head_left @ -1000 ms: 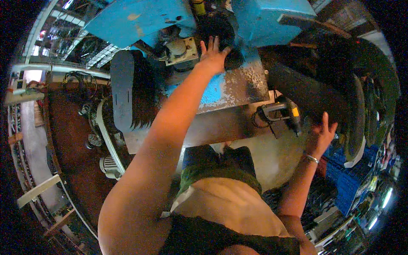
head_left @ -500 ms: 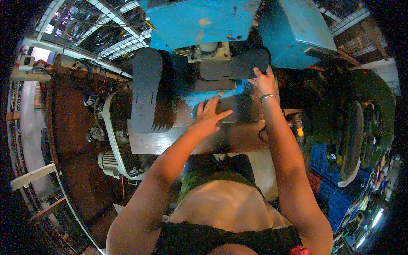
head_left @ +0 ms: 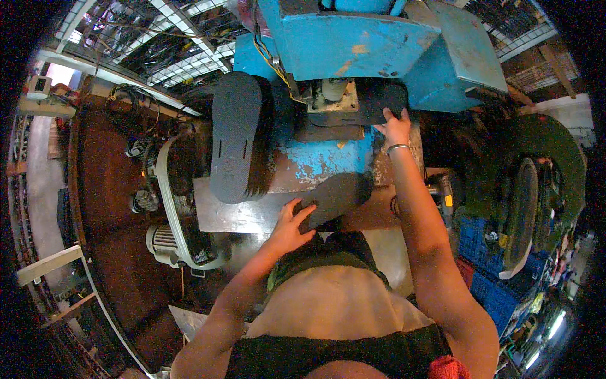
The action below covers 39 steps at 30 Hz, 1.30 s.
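Lying closer to the bench edge (head_left: pixel 237 223) than before, one sole (head_left: pixel 341 194) is clasped by the left hand (head_left: pixel 291 231), another sole (head_left: pixel 376 103) by the right hand (head_left: pixel 396 130) at the press (head_left: pixel 353 54).

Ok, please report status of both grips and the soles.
Left grip at left end of near sole. Right grip touching right end of far sole. Metal plate partly hides far sole.

Soles (head_left: pixel 338 196) are dark grey, the machine (head_left: pixel 385 50) blue with tan patches, the crates (head_left: pixel 481 243) blue.
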Motion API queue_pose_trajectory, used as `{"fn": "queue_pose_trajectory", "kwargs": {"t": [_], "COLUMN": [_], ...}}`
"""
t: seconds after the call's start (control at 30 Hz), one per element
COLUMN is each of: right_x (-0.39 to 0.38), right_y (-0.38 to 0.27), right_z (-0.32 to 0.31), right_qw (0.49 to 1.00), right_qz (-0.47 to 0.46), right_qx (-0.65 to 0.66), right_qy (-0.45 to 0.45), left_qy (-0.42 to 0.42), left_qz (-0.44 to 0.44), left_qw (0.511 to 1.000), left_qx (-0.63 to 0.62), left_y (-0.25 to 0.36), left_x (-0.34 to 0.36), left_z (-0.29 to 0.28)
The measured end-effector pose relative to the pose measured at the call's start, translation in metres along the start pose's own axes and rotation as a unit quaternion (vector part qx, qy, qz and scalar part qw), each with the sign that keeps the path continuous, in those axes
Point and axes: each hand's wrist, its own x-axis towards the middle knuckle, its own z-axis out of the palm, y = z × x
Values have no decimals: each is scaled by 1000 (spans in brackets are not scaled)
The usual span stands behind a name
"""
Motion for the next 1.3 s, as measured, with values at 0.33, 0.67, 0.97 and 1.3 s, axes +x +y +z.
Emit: {"fn": "queue_pose_trajectory", "kwargs": {"t": [0.33, 0.67, 0.97, 1.3], "right_x": [24, 14, -49, -24], "right_y": [12, 0, 64, 72], "right_z": [-6, -27, -100, -115], "right_qw": [1000, 995, 990, 979], "right_qz": [11, 88, 51, 97], "right_qx": [-18, 2, 49, 69], "right_qy": [-9, -39, -122, -167], "left_qy": [231, 258, 410, -135], "left_qz": [71, -211, -89, -438], "left_qw": [970, 917, 906, 864], "left_qx": [15, 219, 58, -210], "left_y": [77, 89, 10, -87], "left_x": [-61, 42, -89, -367], "left_z": [-126, -185, -63, 183]}}
